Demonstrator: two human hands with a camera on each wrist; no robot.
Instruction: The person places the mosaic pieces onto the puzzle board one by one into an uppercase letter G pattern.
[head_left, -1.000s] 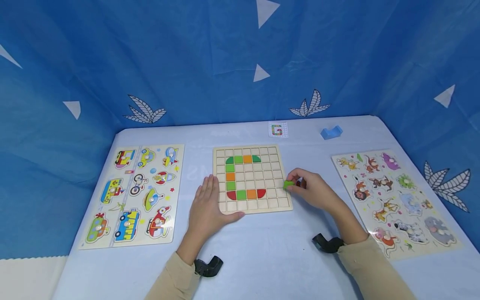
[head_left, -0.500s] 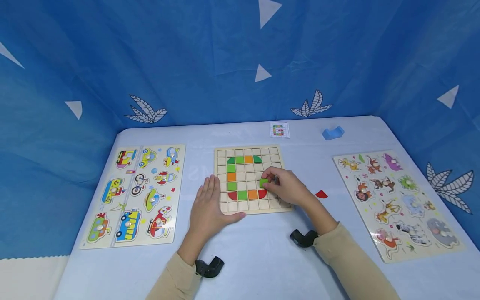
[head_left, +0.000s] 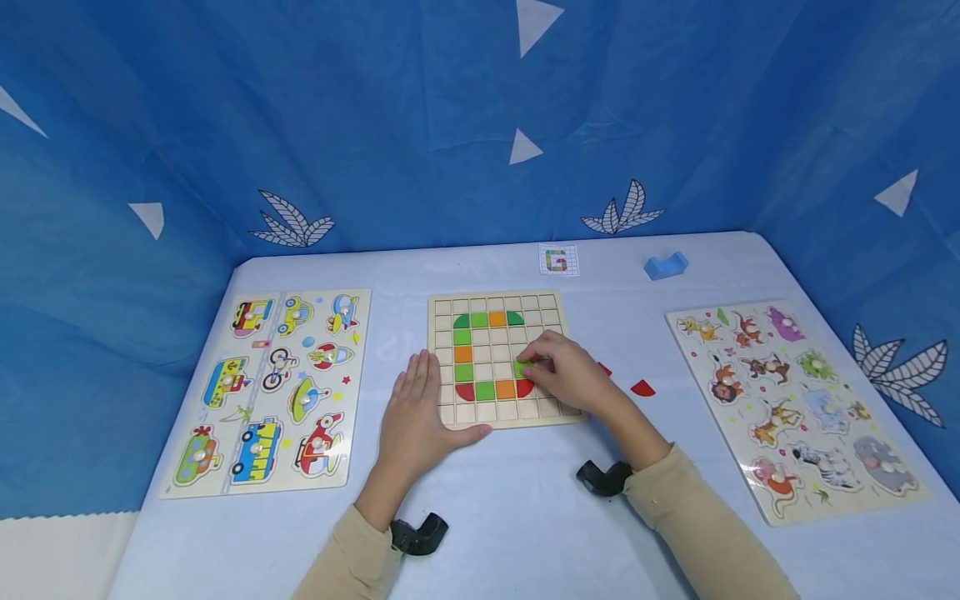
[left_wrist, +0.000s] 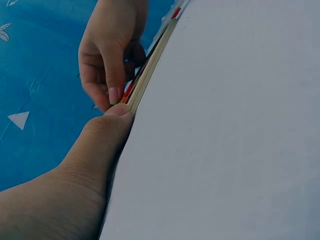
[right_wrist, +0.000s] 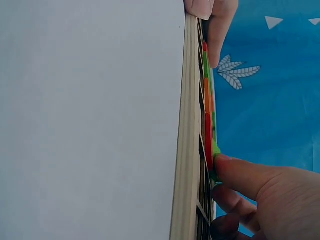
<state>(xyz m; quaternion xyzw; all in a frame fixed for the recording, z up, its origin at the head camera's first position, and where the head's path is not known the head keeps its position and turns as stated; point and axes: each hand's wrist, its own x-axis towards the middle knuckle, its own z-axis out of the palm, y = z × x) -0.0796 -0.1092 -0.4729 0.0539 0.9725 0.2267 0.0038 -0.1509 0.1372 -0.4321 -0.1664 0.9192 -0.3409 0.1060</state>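
Note:
A wooden grid board (head_left: 486, 353) lies mid-table, with green, orange and red pieces set in it along the top, left and bottom of a C-like outline. My right hand (head_left: 564, 368) pinches a green square piece (head_left: 519, 369) just above the red corner piece (head_left: 525, 388); in the right wrist view the green piece (right_wrist: 216, 149) is at the thumb tip, right at the grid. Flat along the board's left edge rests my left hand (head_left: 414, 412), fingers straight, its thumb (left_wrist: 119, 110) at the front edge.
Two red pieces, one fan-shaped (head_left: 642, 388) and one partly hidden (head_left: 604, 369), lie right of the board. Behind it are a small pattern card (head_left: 559, 260) and a blue block (head_left: 666, 266). A vehicle puzzle (head_left: 266, 392) lies left, an animal puzzle (head_left: 791, 408) right.
My right hand has carried the green square leftward from the board's right edge to above the red corner piece. Red pieces now show on the table behind it. The left hand stays put.

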